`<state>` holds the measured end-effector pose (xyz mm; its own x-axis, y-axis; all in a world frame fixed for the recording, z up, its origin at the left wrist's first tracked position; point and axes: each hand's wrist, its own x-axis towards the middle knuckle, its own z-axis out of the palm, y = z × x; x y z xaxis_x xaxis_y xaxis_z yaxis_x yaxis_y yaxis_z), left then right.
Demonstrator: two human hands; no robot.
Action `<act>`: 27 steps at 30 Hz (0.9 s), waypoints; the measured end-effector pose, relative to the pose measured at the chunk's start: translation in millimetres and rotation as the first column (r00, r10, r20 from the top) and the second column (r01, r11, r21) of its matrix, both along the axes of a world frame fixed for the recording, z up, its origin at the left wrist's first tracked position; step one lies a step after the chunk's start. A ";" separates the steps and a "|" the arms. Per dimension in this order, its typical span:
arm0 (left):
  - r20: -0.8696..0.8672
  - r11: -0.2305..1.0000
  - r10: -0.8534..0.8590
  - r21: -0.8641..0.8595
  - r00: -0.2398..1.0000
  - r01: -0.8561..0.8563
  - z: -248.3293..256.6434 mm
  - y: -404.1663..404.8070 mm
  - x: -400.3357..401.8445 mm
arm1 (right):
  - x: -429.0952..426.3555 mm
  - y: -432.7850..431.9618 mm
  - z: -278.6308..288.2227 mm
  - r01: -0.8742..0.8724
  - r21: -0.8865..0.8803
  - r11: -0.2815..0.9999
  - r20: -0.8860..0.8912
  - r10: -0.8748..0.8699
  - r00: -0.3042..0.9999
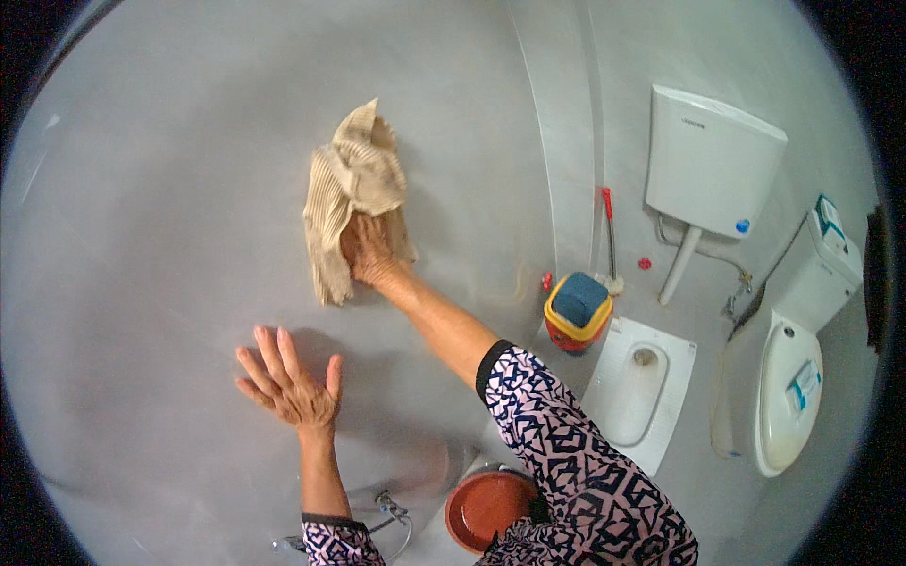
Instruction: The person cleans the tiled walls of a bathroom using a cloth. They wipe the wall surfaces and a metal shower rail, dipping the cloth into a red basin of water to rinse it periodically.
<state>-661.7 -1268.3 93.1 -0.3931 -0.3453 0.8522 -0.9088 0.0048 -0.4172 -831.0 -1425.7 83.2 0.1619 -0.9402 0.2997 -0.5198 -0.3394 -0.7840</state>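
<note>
My right hand [369, 247] presses a beige ribbed cloth [368, 173] against a smooth grey wall [191, 233]. Folds of the cloth cover my fingertips, and its loose ends hang around the hand. Lower and to the left, my left hand [297, 389] has its fingers spread and holds nothing. It is close to the wall surface; whether the palm touches it I cannot tell. Both arms wear sleeves with a dark geometric pattern.
Below stands a reddish-brown basin [488, 506], near a wall tap [389, 504] with a hose. To the right are a lidded bin [579, 311], a red-handled toilet brush [609, 219], a squat toilet [637, 396], a white cistern [715, 163] and a seated toilet [789, 396].
</note>
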 end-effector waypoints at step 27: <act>-0.198 0.992 -0.044 -0.126 0.979 0.019 87.2 -19.6 -80.0 | -291.5 -188.6 50.8 0.666 -0.409 0.623 0.352 -0.566 0.745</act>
